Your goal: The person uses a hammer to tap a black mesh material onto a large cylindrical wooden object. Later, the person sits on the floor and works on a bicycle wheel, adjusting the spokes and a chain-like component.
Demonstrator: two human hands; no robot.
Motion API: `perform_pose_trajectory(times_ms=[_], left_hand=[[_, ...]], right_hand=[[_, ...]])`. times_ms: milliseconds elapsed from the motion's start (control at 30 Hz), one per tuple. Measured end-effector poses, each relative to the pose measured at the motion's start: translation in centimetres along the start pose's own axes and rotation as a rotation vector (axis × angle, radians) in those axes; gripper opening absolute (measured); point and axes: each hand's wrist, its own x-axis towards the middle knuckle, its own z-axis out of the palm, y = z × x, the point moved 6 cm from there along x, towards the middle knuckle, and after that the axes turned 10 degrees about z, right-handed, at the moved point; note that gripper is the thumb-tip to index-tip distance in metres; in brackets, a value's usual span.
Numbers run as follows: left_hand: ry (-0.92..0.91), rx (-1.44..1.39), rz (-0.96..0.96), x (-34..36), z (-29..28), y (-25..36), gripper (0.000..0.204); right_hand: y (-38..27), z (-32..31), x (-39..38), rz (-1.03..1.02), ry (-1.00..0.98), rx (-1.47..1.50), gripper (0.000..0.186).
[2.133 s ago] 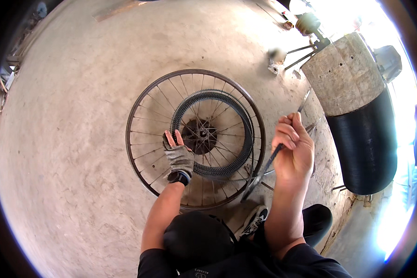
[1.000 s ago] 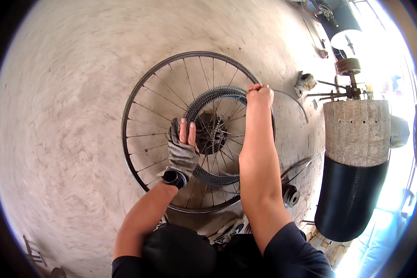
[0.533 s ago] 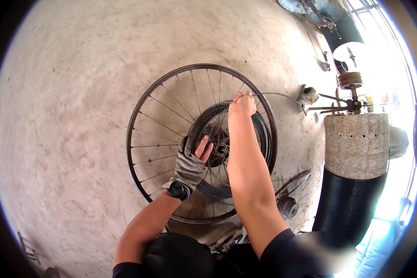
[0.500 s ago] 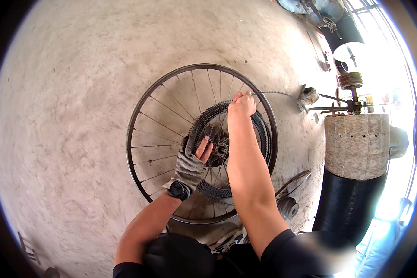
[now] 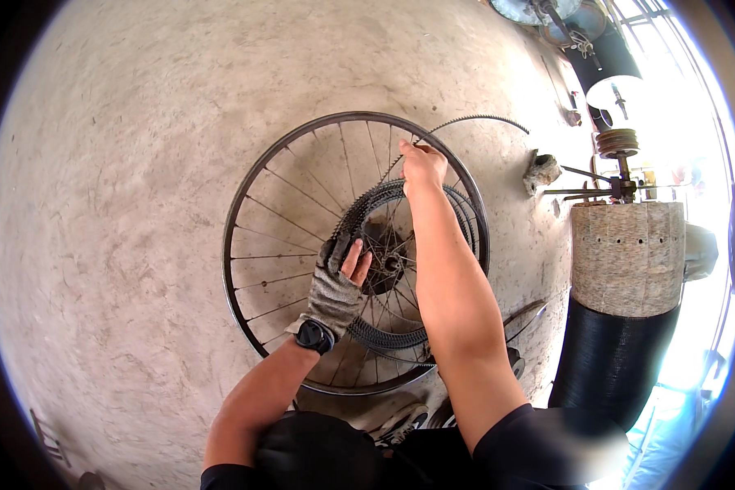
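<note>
A spoked bicycle wheel lies on the floor in front of me. On its spokes rests a coil of dark toothed strip, looped round the hub. My left hand, in a grey fingerless glove, is closed round the coil's left side, bare fingertips showing. My bare right hand pinches one length of the strip above the coil, near the wheel's far rim. From there the strip's free end arcs out over the rim to the right. The right forearm hides part of the coil.
At the right stand a mottled cylinder with a shaft and a large black ribbed roll. A rough lump sits on the floor by metal rods. My shoes are near the wheel's near edge.
My right hand has moved up and slightly left, lifting a length of strip off the coil. The free end has swung farther from me, away from the rough lump. My left hand stays on the coil.
</note>
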Motion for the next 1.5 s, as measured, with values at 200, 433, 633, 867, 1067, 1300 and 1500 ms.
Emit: perform_pose_trajectory(times_ms=[200, 433, 633, 867, 1067, 1300, 1500], left_hand=[[0.055, -0.027, 0.006, 0.0, -0.1, -0.1, 0.075], [-0.023, 0.005, 0.018, -0.3, 0.3, 0.0, 0.075], [-0.013, -0.003, 0.017, -0.5, 0.5, -0.3, 0.074], [0.054, -0.064, 0.042, 0.0, 0.2, -0.3, 0.071], [0.054, -0.173, 0.024, -0.3, 0.7, -0.5, 0.083], [0.017, -0.232, -0.042, -0.1, 1.0, -0.5, 0.082], [0.302, -0.308, -0.015, -0.3, 0.7, -0.8, 0.100]], right_hand=[[0.3, 0.7, 0.6, 0.025, -0.044, -0.089, 0.023], [0.2, 1.4, 1.0, -0.042, -0.138, -0.239, 0.030], [-0.6, 0.6, -2.8, -0.228, -0.248, -0.174, 0.036], [8.2, -13.1, -15.9, -1.142, -0.291, -0.959, 0.019], [17.0, -18.8, -17.5, -1.110, -0.345, -1.178, 0.029], [19.3, -17.9, -16.4, -1.243, -0.280, -1.442, 0.022], [17.9, -17.5, -18.1, -1.361, -0.171, -1.456, 0.016]])
